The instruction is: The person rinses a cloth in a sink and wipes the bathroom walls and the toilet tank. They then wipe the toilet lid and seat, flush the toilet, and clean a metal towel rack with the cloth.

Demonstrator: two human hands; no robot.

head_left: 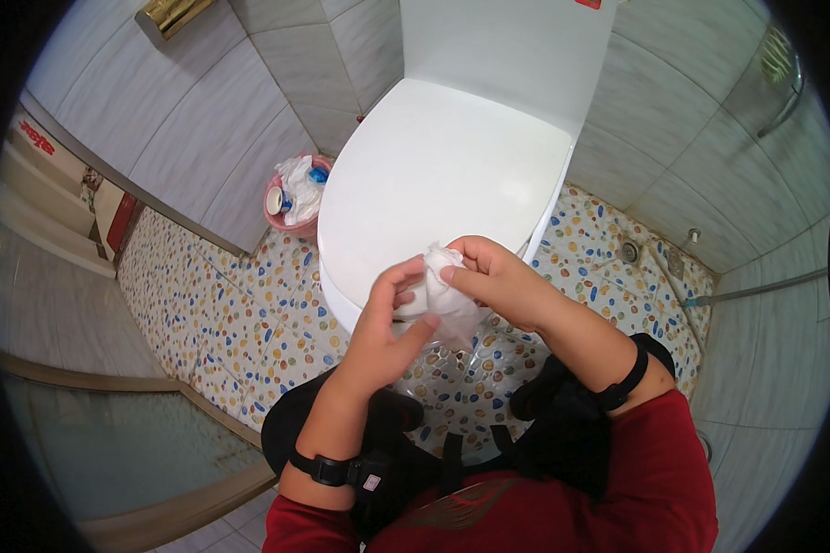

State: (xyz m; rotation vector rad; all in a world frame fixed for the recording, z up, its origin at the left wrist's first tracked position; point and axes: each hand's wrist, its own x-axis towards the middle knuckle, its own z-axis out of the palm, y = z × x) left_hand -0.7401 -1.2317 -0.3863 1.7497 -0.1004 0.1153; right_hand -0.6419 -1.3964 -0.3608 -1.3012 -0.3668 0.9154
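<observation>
A crumpled, thin white wad [449,304], perhaps tissue or a flimsy plastic bag, is held over the front edge of the toilet. My right hand [501,280] pinches its upper part, the thumb on top and the fingers behind. On the other side, my left hand [391,325] curves around the wad with thumb and fingers apart. Its thumb tip overlaps the lower part; whether it grips cannot be told. Below both hands is the closed white toilet lid [449,166], with the flat white toilet back [505,55] rising behind it.
A pink wastebasket [274,220] holding white paper and a paper cup [275,201] stands left of the toilet. Right of it, a floor drain [630,251] and a grey hose [761,286] lie near the tiled wall. A framed glass panel [131,442] is at lower left.
</observation>
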